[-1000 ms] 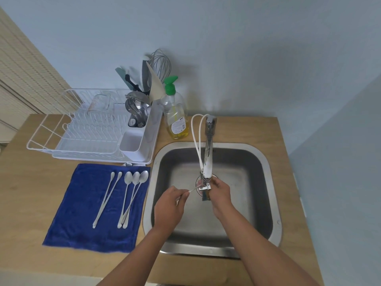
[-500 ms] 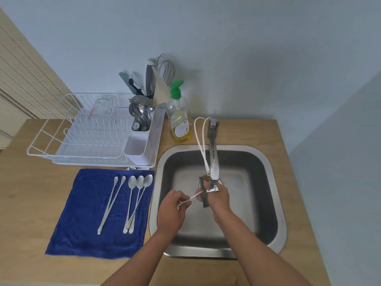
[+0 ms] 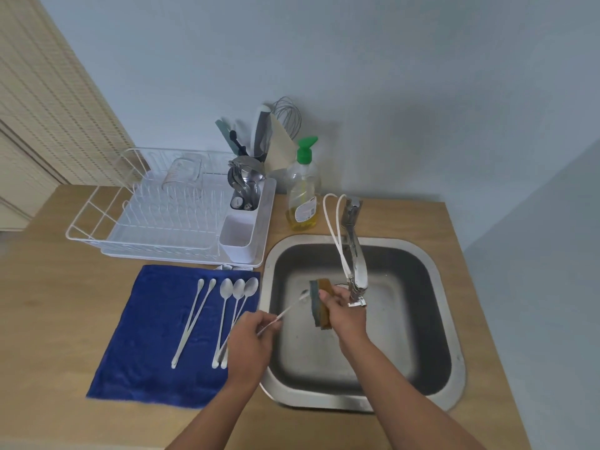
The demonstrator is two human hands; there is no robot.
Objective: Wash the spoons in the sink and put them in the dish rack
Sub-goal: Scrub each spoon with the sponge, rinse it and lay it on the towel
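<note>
My left hand (image 3: pixel 250 342) grips the handle of a long thin spoon (image 3: pixel 290 308) over the left side of the steel sink (image 3: pixel 431 264). The spoon's bowl points up and right, almost touching a yellow and green sponge (image 3: pixel 319 306) held upright in my right hand (image 3: pixel 345 315), just left of the faucet tip (image 3: pixel 357 289). Several more spoons (image 3: pixel 224 316) lie side by side on a blue towel (image 3: pixel 152 339) left of the sink. The white dish rack (image 3: pixel 168 219) stands behind the towel, with cutlery in its holder (image 3: pixel 245 190).
A dish soap bottle (image 3: pixel 303 193) with a green pump stands behind the sink's left corner. A utensil pot with a whisk (image 3: pixel 279 138) sits at the wall. A clear measuring cup (image 3: pixel 181 173) lies in the rack. The wooden counter (image 3: pixel 58 313) surrounds everything.
Both hands have shifted left, away from under the faucet tip. The spoon's bowl has come out from my right hand, and the sponge now shows fully, upright.
</note>
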